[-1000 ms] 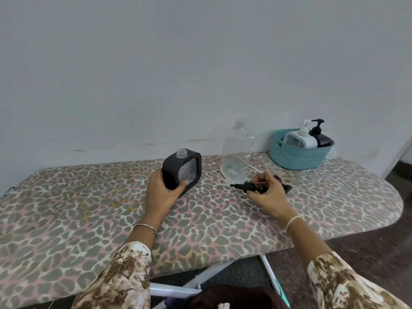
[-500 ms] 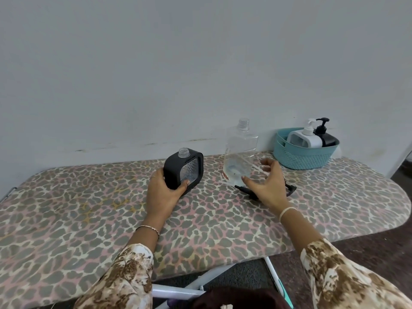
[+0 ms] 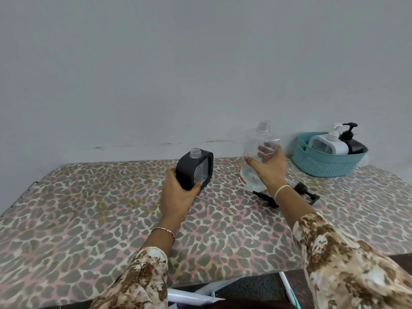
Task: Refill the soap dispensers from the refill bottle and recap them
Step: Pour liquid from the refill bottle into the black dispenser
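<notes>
Mid-task, first dispenser (image 3: 193, 169) uncapped, neck open, pour not started. Pump (image 3: 305, 192) lying flat on board (image 3: 89, 208), just right of and behind the right wrist. Two more dispensers capped in basket (image 3: 321, 163), well right of the grip; full or empty, cannot tell. Left to do, judging from this: pour, recap, repeat. Left hand (image 3: 178, 195) wrapped around dispenser's lower near corner, thumb on clear face, steadying it upright. Right hand (image 3: 268, 167) closed around bottle (image 3: 259, 152) at mid-body, fingers seen through the clear wall, forearm reaching forward. Bottle upright, uncapped, little liquid low down below the grip; lifted or standing, cannot tell.
</notes>
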Demonstrator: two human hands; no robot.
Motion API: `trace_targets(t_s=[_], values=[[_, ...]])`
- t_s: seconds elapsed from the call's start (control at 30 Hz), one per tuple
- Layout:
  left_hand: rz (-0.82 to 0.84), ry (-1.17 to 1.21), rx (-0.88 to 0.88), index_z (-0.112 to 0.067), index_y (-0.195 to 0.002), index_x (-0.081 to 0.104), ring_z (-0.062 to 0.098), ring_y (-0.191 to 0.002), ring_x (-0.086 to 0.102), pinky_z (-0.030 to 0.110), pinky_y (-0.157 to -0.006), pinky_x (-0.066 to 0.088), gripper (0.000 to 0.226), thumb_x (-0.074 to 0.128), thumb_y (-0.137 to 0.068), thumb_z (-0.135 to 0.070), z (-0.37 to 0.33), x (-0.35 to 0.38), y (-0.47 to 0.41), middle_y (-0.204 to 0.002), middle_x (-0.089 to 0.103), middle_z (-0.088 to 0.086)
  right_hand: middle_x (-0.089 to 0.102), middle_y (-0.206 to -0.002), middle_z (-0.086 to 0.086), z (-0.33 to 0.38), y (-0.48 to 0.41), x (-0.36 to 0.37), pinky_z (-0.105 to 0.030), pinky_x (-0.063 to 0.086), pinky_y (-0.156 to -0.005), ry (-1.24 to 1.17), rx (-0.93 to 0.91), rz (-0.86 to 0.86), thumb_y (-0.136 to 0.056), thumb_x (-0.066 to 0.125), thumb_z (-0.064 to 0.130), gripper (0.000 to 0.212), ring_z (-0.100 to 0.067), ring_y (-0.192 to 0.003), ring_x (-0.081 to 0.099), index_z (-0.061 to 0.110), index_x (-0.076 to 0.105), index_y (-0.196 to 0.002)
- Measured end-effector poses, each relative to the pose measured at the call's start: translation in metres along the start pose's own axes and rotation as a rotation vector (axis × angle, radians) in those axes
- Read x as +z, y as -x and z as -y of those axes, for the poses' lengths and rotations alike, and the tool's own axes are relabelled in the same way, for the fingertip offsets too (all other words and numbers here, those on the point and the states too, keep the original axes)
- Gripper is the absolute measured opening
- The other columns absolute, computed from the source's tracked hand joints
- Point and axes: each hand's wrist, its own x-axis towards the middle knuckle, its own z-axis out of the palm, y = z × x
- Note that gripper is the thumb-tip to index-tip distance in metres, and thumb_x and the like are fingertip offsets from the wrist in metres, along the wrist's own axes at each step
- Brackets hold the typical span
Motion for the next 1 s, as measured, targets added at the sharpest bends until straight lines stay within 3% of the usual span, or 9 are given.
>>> trace_targets(t_s=[0.13, 0.33, 0.57, 0.83, 1.0], values=[[0.022, -0.007, 0.001, -0.019, -0.113, 0.047, 0.017, -0.092, 0.057, 0.033, -0.077, 0.052, 0.055, 0.08, -0.073, -0.037, 0.0, 0.0, -0.001, -0.101, 0.055, -0.008, 0.064, -0.109, 0.011, 0.01, -0.003, 0.004, -0.036, 0.054, -0.092, 0.111, -0.07, 0.045, -0.065, 0.085, 0.029, 0.056, -0.01, -0.1, 0.063, 0.032, 0.05, -0.108], [0.016, -0.017, -0.014, -0.019, -0.113, 0.05, 0.02, -0.096, 0.061, 0.032, -0.076, 0.053, 0.054, 0.08, -0.072, -0.037, 0.0, -0.001, -0.001, -0.107, 0.063, -0.002, 0.064, -0.116, 0.006, 0.045, -0.008, 0.006, -0.029, 0.051, -0.081, 0.531, -0.279, 0.254, -0.07, 0.079, 0.032, 0.062, -0.014, -0.1, 0.063, 0.021, 0.048, -0.123], [0.016, -0.022, -0.009, -0.019, -0.112, 0.052, 0.019, -0.096, 0.062, 0.028, -0.074, 0.05, 0.054, 0.081, -0.071, -0.039, -0.002, -0.003, 0.0, -0.107, 0.064, -0.002, 0.065, -0.113, 0.005, 0.07, -0.005, 0.012, -0.037, 0.056, -0.074, 0.886, -0.371, 0.421, -0.067, 0.072, 0.024, 0.064, -0.02, -0.092, 0.064, 0.023, 0.047, -0.126], [0.011, 0.006, -0.011, -0.02, -0.113, 0.054, 0.02, -0.1, 0.063, 0.03, -0.078, 0.052, 0.055, 0.082, -0.07, -0.038, -0.003, -0.004, 0.001, -0.11, 0.066, -0.002, 0.066, -0.102, 0.0, 0.086, 0.001, 0.023, -0.033, 0.056, -0.066, 1.11, -0.403, 0.493, -0.068, 0.067, 0.015, 0.062, -0.023, -0.082, 0.063, 0.023, 0.047, -0.125], [0.007, 0.029, -0.002, -0.021, -0.117, 0.055, 0.018, -0.1, 0.063, 0.03, -0.08, 0.052, 0.057, 0.083, -0.07, -0.037, -0.003, -0.005, 0.002, -0.111, 0.066, -0.003, 0.066, -0.104, 0.0, 0.098, 0.004, 0.026, -0.028, 0.045, -0.06, 1.188, -0.418, 0.525, -0.07, 0.067, 0.014, 0.061, -0.024, -0.085, 0.062, 0.022, 0.047, -0.127]])
